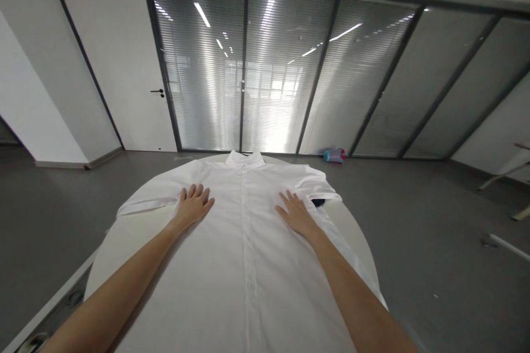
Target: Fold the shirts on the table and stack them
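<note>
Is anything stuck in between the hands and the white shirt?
Nothing that I can see. The left hand and right hand rest right on the white shirt, fingers spread. A small dark patch shows beside the right hand, not under it.

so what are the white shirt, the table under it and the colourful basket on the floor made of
White shirt: matte woven cloth, perhaps cotton or a blend, by its soft creases. Table: smooth pale top, possibly laminate, with no visible grain. Basket: probably plastic, from its bright colours; finish too small to tell.
</note>
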The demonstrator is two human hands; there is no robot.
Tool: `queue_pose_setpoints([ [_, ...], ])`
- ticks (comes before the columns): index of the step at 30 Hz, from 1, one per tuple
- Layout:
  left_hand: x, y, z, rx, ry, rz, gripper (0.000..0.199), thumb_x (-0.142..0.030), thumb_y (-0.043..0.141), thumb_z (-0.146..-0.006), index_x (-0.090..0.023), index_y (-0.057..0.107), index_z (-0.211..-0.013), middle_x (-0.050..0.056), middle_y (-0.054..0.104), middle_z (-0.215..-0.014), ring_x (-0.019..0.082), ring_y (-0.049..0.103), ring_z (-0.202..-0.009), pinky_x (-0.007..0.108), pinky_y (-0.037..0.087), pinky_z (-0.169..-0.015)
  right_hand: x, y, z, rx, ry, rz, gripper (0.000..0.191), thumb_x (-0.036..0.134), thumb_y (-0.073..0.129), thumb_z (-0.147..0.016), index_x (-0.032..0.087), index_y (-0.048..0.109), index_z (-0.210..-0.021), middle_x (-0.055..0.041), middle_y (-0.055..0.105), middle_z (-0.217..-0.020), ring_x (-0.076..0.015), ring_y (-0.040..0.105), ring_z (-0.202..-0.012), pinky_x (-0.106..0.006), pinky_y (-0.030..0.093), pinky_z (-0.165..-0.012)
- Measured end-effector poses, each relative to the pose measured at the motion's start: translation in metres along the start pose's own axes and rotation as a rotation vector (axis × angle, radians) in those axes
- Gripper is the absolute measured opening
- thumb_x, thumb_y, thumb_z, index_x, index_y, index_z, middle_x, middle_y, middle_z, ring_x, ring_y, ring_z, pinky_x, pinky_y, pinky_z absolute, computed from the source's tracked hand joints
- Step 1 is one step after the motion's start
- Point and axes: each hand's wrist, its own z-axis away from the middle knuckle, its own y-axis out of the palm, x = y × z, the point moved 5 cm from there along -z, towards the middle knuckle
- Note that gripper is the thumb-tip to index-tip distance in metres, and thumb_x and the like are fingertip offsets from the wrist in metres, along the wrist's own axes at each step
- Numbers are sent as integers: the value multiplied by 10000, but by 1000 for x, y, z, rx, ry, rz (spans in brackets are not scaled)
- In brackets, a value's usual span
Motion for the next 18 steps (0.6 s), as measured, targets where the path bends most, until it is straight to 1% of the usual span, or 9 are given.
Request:
queue_pose_setpoints([
  [2,0,0,-1,2,2,-5,475,-467,388,-998,-233,539,-1383,138,464,-1506,362,344,-1408,598,215,-1133,13,1,3,29,-122,-56,671,623,232,-1015,294,230,-1599,-77,139,-1674,-308,112,-1530,-486,144,-1211],
  [3,0,1,-1,0,5,-2,476,-465,389,-998,-230,540,-1384,140,467,-1504,362,343,-1410,596,215,-1134,17,3,4,54,-154,-62,671,636,220,-1012,309,231,-1598,-69,132,-1675,-309,98,-1532,-494,133,-1213],
  [4,0,2,-1,-3,5,3,477,-463,390,-997,-227,540,-1384,141,469,-1502,363,341,-1412,595,214,-1135,19,6,4,79,-158,-54,681,643,214,-1009,299,245,-1595,-78,135,-1673,-314,94,-1531,-505,119,-1214],
  [6,1,3,-2,0,1,12,480,-461,394,-995,-223,540,-1386,143,470,-1502,370,338,-1415,599,213,-1135,15,9,2,112,-105,-23,713,642,207,-1009,237,273,-1591,-116,151,-1665,-321,107,-1529,-512,106,-1215],
  [9,2,5,-3,17,-11,12,485,-468,396,-994,-228,539,-1389,142,466,-1507,379,335,-1415,607,213,-1132,4,12,-1,105,-13,14,747,617,198,-1016,138,286,-1582,-149,174,-1654,-308,133,-1527,-487,119,-1220],
  [11,2,5,-3,19,-17,16,482,-469,396,-994,-237,539,-1391,137,463,-1510,376,330,-1420,603,209,-1138,-2,12,-3,94,17,24,755,603,211,-1019,97,294,-1573,-159,182,-1650,-301,145,-1526,-471,133,-1221],
  [14,2,3,-2,13,-13,24,482,-461,397,-996,-228,538,-1394,139,460,-1511,376,326,-1422,602,211,-1140,-6,12,-4,89,29,20,760,597,229,-1018,78,294,-1570,-171,187,-1647,-295,152,-1525,-458,143,-1221],
  [18,0,-1,1,-22,-8,30,464,-450,404,-995,-213,563,-1362,149,492,-1479,378,353,-1403,609,235,-1128,-5,11,-5,93,18,15,766,605,231,-1013,85,292,-1572,-170,189,-1646,-302,146,-1526,-463,137,-1222],
])
